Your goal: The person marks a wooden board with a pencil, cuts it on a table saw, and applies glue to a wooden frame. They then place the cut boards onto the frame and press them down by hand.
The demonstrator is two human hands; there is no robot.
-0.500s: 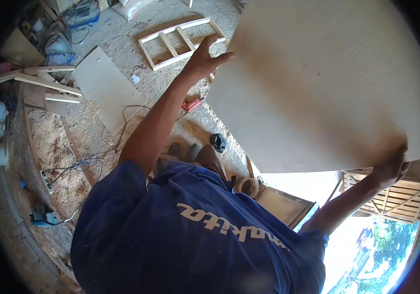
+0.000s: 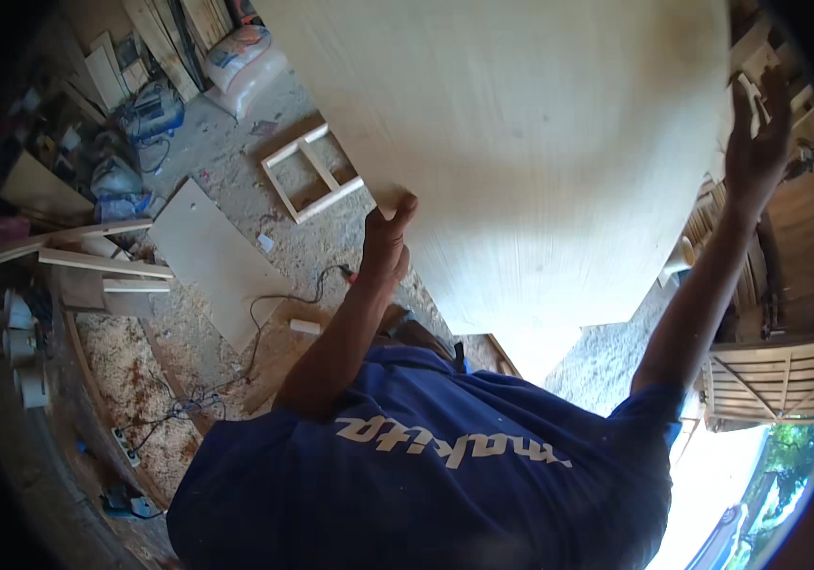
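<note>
A large pale plywood sheet (image 2: 530,161) rises tilted in front of me and fills the upper middle of the view. My left hand (image 2: 388,236) grips its left edge, the thumb on the near face and the fingers partly hidden behind. Beyond the sheet's right edge, my right hand (image 2: 757,157) is raised with its fingers stretched apart and nothing in them. Whether its fingertips touch the edge is hard to make out. Partly covered by the sheet, a wooden ladder-like frame (image 2: 279,171) lies on the floor to the left.
A smaller flat board (image 2: 212,256) lies on the sawdust-strewn floor at left. Near it are loose wooden strips (image 2: 103,264) and tangled black cable (image 2: 184,407). Filled sacks (image 2: 241,71) and a blue tool case (image 2: 152,112) are farther back. A slatted wooden structure (image 2: 773,380) stands at right.
The sheet has shifted left and covers more of the frame. My left hand has come down from open to grip its edge. My right hand has left the lower edge and risen, opening.
</note>
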